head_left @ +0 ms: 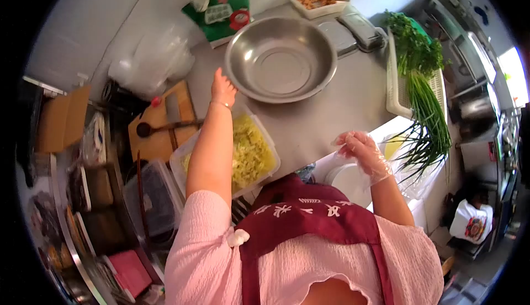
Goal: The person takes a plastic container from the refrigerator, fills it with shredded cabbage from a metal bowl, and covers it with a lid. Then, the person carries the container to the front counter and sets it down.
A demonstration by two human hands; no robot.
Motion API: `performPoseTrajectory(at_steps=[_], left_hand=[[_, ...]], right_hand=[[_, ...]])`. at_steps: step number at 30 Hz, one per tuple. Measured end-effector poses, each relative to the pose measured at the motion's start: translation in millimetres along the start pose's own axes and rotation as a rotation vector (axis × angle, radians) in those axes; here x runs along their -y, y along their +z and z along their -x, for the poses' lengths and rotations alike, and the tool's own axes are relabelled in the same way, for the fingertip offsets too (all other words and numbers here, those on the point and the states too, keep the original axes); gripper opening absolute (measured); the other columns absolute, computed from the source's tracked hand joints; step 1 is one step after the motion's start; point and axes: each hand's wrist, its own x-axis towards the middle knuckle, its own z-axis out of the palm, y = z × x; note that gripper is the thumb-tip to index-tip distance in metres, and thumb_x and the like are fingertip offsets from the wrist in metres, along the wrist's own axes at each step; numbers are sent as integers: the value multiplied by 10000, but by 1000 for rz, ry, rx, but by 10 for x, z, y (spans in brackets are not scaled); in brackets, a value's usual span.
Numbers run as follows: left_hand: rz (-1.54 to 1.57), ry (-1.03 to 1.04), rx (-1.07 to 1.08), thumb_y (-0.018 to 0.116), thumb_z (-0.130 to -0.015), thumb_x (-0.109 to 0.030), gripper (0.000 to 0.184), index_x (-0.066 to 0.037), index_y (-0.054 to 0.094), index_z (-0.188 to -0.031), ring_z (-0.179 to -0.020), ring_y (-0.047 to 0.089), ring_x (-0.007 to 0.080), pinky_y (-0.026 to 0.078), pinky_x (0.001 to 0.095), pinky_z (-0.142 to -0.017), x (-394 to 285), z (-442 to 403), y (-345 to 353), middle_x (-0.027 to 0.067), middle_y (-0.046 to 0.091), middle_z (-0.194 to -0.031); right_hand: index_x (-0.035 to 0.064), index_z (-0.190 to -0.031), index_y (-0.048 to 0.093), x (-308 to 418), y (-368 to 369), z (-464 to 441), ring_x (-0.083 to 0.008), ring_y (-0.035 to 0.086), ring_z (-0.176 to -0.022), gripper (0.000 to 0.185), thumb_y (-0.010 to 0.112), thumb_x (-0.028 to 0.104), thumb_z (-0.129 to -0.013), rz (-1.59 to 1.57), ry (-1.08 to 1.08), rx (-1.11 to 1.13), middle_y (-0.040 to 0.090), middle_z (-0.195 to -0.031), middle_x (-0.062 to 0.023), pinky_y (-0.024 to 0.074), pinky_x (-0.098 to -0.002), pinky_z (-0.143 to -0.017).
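A wide metal bowl (284, 65) stands on the steel table (331, 101). My left hand (223, 89), bare, is at the bowl's left rim with its fingers close together; it appears to grip the rim, though the contact is partly hidden. Below it, my forearm crosses over a clear plastic tub of chopped yellow-green vegetable (251, 150) and hides part of it. My right hand (360, 151) wears a clear plastic glove and hangs near the table's front edge. Its fingers are curled together, and nothing shows in them.
Behind the bowl are a green bag (223, 12) and a white tray of orange-brown food (314, 6). Green onions (425, 117) and leafy herbs (414, 45) lie in a white basket (393, 84) at right. Wooden boards (157, 136) with a ladle (165, 127) are at left.
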Motion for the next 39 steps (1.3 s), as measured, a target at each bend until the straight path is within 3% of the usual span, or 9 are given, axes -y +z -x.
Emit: performPoseTrajectory(at_steps=[5,12,17,23,29,31,33,37,39], left_hand=[[-341,153,20,459,-880,-492,764,42,224,-1374,-1320,238,366,209,426,-1081,-298,414,-198,220,232,-1430],[-489,624,80,457,-940,-243,308,-36,547,-1149,-1074,505,167,405,364,-922,-705,2117,-1167,83,545,-1148],[-494,486,-264,476,-927,-194,206,-48,582,-1028,-905,545,110,412,267,-812,-156,2976,-2318,13,598,-966],[-269,354,-381,443,-947,-197,203,-55,575,-1008,-846,555,120,442,268,-768,377,3477,-2769,33,602,-955],[-245,404,-384,447,-944,-181,198,-43,563,-1026,-838,554,107,444,255,-763,453,3600,-2910,43,608,-953],[-279,434,-398,448,-943,-176,198,-35,562,-1024,-837,553,106,440,250,-761,475,3602,-2909,43,610,-956],[-332,437,-380,456,-941,-173,191,-37,562,-1024,-830,553,104,441,247,-751,491,3614,-2886,38,610,-949],[-394,437,-302,531,-906,-168,167,-41,583,-1001,-803,554,114,442,249,-733,582,3505,-2884,37,605,-893],[-1025,459,-257,601,-835,-154,99,-61,606,-869,-786,561,152,439,252,-715,509,3483,-2730,58,584,-856]], right_hand=[[15,-1027,588,47,356,-215,-102,566,-751,278,518,259,-912,69,21,109,613,-922,-36,452,-236,-672],[27,-1103,572,90,1362,-672,-196,604,-873,298,528,231,-891,610,-314,492,626,-1006,-103,477,-293,-767],[92,-1080,613,-377,2238,-1013,-299,591,-955,280,464,217,-879,1338,-583,1060,613,-1090,-99,482,-367,-824],[137,-1149,572,-983,2953,-1226,-274,494,-1123,360,341,247,-895,1961,-479,1210,555,-1178,-95,404,-412,-949],[100,-1143,575,-1227,3419,-1598,-288,476,-1150,335,392,211,-886,1863,-971,1394,540,-1205,-104,378,-386,-987],[94,-1146,576,-995,3468,-1523,-287,474,-1151,332,401,212,-889,1670,-937,1326,539,-1207,-107,361,-374,-1004],[87,-1153,575,-694,3423,-1425,-280,473,-1151,339,401,235,-901,1580,-536,1135,543,-1198,-117,339,-362,-1019],[105,-1118,606,-313,2958,-1412,-305,531,-1065,328,409,184,-867,1594,-513,1086,563,-1166,-145,397,-385,-951],[78,-1140,573,-114,2806,-1313,-289,487,-1122,337,416,261,-905,1638,-435,1088,552,-1170,-138,357,-387,-991]])
